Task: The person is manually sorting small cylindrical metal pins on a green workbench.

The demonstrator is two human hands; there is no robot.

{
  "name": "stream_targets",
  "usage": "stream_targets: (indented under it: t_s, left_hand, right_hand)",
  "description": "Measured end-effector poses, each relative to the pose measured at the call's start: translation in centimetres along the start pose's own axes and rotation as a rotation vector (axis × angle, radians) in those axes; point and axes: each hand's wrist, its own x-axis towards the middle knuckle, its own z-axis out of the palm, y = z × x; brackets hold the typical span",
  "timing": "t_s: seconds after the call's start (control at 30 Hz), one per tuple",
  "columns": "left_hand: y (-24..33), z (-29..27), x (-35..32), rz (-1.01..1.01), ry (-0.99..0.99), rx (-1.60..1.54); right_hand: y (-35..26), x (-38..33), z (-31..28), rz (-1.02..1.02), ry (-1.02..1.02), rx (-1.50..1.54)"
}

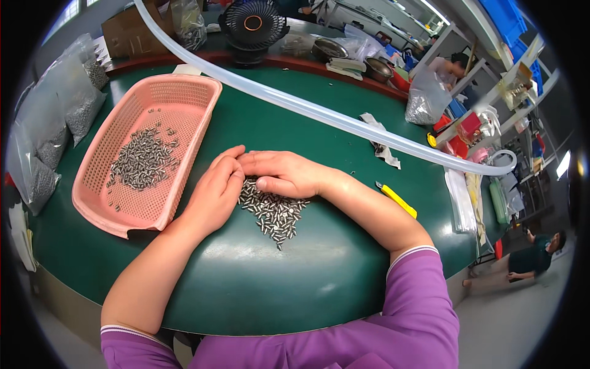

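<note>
A heap of small silver cylindrical metal parts [276,215] lies on the green tabletop in front of me, tapering to a point toward my body. My left hand [215,190] rests along the heap's left side, fingers stretched forward and slightly bent. Over the far edge of the heap, my right hand [286,172] lies with its fingers extended and touching the left fingers. Neither hand visibly grips anything, though the undersides of both are hidden. Just left of my left hand stands a pink plastic basket [203,117] with more of the same small parts [144,160] inside.
A clear hose [332,120] arches across the table. To the right lie a yellow utility knife [398,201] and a crumpled strip [382,141]. Bags of metal parts [83,107] line the left edge; a black fan [252,27] and metal bowls [378,69] stand behind. Other people are at right.
</note>
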Motion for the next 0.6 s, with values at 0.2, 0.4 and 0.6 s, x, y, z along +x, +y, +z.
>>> stream_targets:
  t_s: [0.2,0.4,0.6]
  left_hand:
    - [-0.2,-0.6,-0.3,0.008,-0.068,-0.183]
    - [0.9,-0.4,0.0,0.04,-0.148,-0.108]
    - [0.5,-0.5,-0.2,0.01,-0.122,-0.111]
  right_hand:
    - [-1.1,-0.9,-3.1,0.283,0.406,0.041]
    - [5.6,-9.5,-12.6,0.998,0.488,-0.611]
    - [8.3,-9.6,-12.9,1.02,0.393,-0.591]
